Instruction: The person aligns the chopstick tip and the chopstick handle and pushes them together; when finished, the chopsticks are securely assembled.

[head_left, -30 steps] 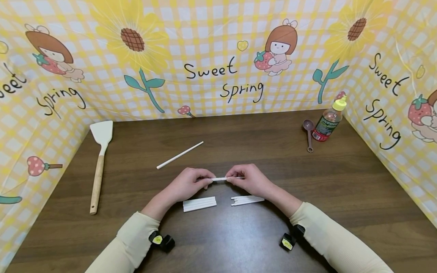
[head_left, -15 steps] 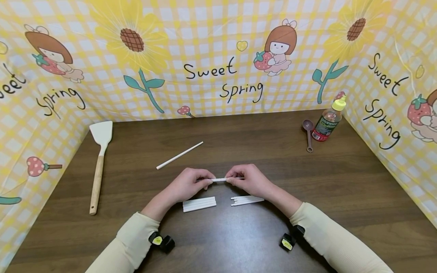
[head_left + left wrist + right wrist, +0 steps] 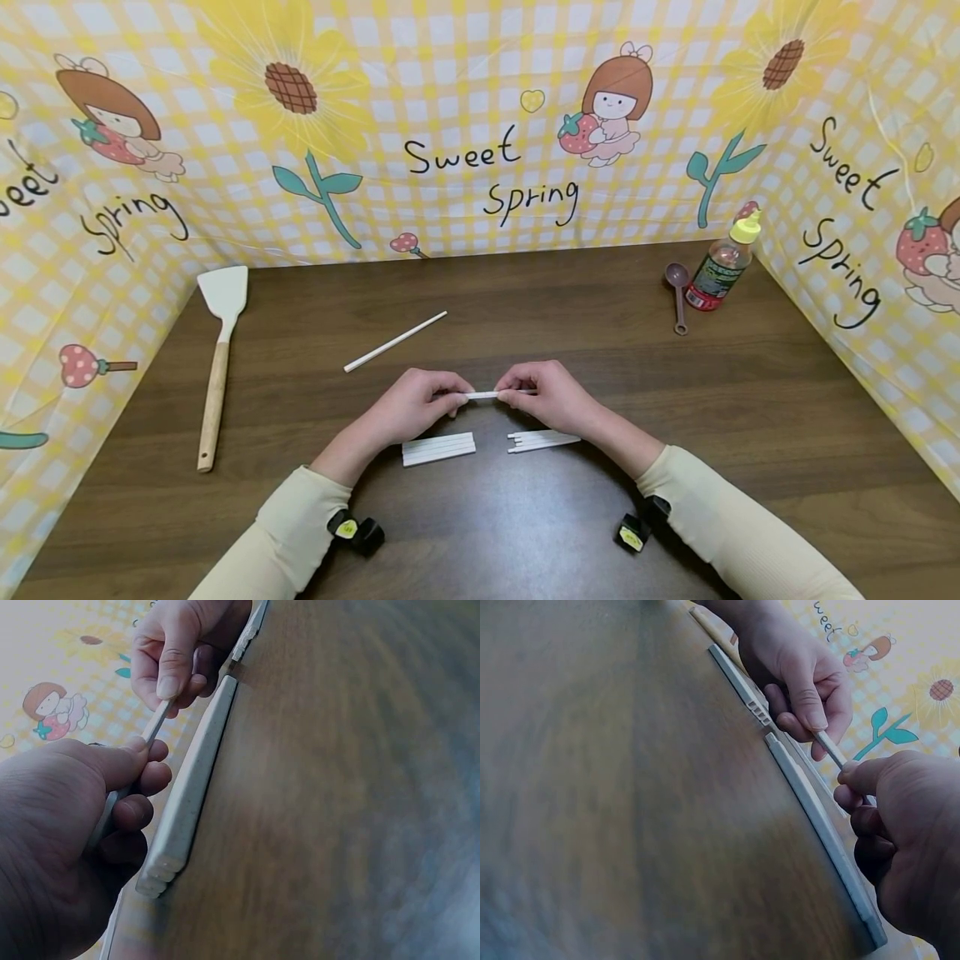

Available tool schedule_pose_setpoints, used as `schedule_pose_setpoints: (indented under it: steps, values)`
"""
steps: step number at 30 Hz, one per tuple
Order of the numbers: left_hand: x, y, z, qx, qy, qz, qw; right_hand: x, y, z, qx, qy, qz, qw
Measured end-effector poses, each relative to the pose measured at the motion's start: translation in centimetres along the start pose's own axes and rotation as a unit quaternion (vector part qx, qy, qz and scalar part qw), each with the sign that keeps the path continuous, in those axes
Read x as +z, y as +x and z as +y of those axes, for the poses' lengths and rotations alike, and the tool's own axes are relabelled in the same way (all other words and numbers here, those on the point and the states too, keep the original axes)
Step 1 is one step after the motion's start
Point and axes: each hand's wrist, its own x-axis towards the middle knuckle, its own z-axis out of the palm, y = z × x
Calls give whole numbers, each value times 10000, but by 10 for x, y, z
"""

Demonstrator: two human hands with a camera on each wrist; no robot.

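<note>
In the head view, my left hand [image 3: 420, 404] and right hand [image 3: 547, 390] face each other over the table. Both pinch one thin white stick [image 3: 482, 395] between thumb and fingers, with a short stretch bare between the fingertips. Its outer parts are mostly covered by the hands. Below the left hand several short white sticks [image 3: 438, 449] lie side by side in a flat row. Under the right wrist is a second row of white sticks [image 3: 540, 441] with uneven ends, partly hidden by the forearm. The left wrist view shows the held stick [image 3: 156, 724] running from hand to hand.
A longer white stick [image 3: 395, 342] lies slanted beyond the left hand. To the left is a white spatula [image 3: 215, 367] with a wooden handle. A purple measuring spoon [image 3: 678, 298] and a yellow-capped bottle [image 3: 722, 267] are at the back right. A patterned cloth [image 3: 465, 108] walls the brown table [image 3: 570, 317].
</note>
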Motion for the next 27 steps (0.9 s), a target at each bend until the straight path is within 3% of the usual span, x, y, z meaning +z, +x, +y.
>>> schedule_pose_setpoints:
  steps: [19, 27]
  values:
    - [-2, -1, -1, -71, -58, -129, 9999, 0, -1, -1, -21, -96, -81, 9999]
    - [-5, -2, 0, -366, -175, -24, 9992, -1, 0, 0, 3, -43, -101, 9999]
